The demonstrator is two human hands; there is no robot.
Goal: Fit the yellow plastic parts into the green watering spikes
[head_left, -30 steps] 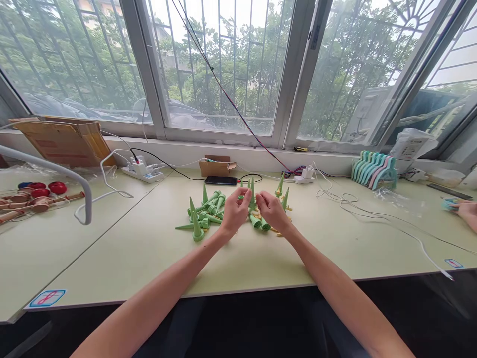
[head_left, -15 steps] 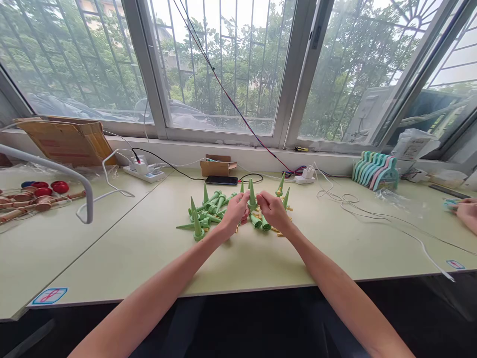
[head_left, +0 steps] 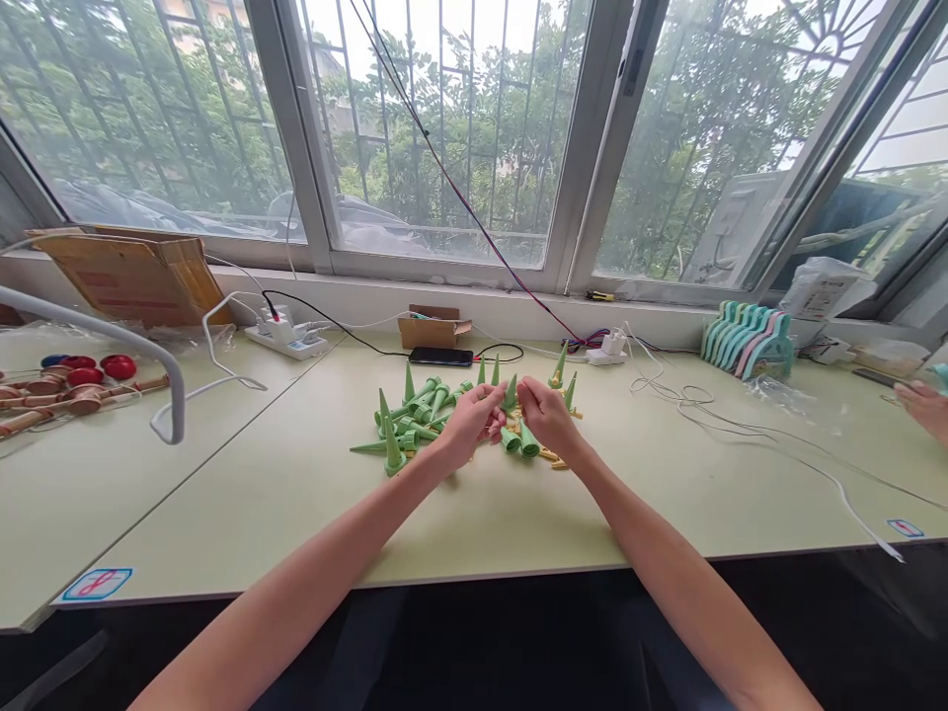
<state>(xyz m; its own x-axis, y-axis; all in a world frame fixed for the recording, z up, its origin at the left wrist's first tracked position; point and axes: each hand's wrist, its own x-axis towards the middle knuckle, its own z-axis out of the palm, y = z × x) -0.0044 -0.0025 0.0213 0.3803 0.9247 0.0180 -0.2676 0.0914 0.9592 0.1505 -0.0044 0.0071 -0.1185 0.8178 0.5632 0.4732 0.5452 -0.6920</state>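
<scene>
My left hand [head_left: 476,419] pinches a green plastic watering spike [head_left: 511,394] between thumb and fingers, its tip pointing up. Close on its right, my right hand [head_left: 546,415] is closed beside the spike; whatever its fingers grip is hidden from view. Left of my hands lies a pile of green watering spikes [head_left: 424,405], some standing upright on their round bases. Two more spikes [head_left: 520,441] lie just under my hands with their hollow ends toward me. Small yellow plastic pieces [head_left: 552,457] are scattered below and beside my right hand.
Behind the pile are a black phone [head_left: 441,356] and a small open cardboard box [head_left: 434,327]. White cables [head_left: 696,403] run across the right side, near small colourful hangers [head_left: 748,338]. Wooden toys with red balls [head_left: 84,376] lie left. Another person's hand [head_left: 924,407] shows far right.
The spike between my hands has tilted and shifted slightly right and down, with my fingers now closer around it. At the far right, the other person's hand has moved.
</scene>
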